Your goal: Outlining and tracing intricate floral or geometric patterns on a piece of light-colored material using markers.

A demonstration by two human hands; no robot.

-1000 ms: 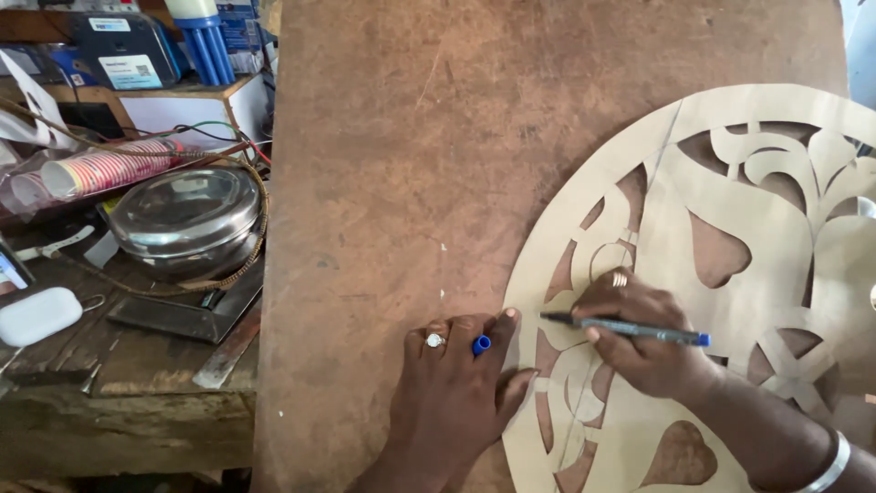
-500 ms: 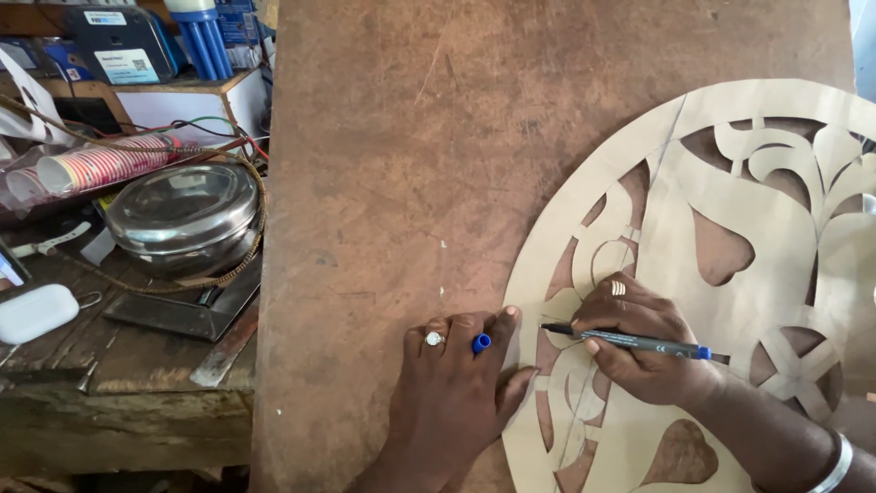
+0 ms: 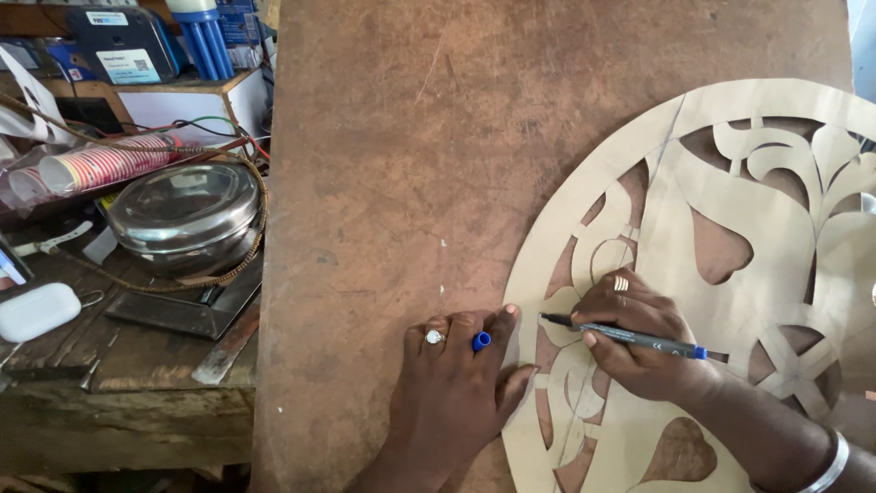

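Note:
A round cardboard stencil [image 3: 721, 183] with cut-out leaf and heart shapes lies on a brown board [image 3: 456, 137]. My right hand [image 3: 639, 333] grips a dark pen [image 3: 630, 337] with a blue end, its tip at the stencil's left cut-outs. My left hand [image 3: 456, 388] lies flat on the board, its thumb pressing the stencil's left edge. A blue pen cap [image 3: 481, 340] is tucked between two of its fingers, and a ring is on one finger.
Left of the board is a cluttered wooden bench: a steel lidded tin [image 3: 182, 215], a stack of paper cups [image 3: 100, 166], wires, a white earbud case [image 3: 36, 310], a flat metal plate [image 3: 187, 310] and boxes at the back.
The camera view has shifted slightly. My right hand has turned the pen a little and moved its tip along the stencil's left cut-outs. My left hand stays pressed in place.

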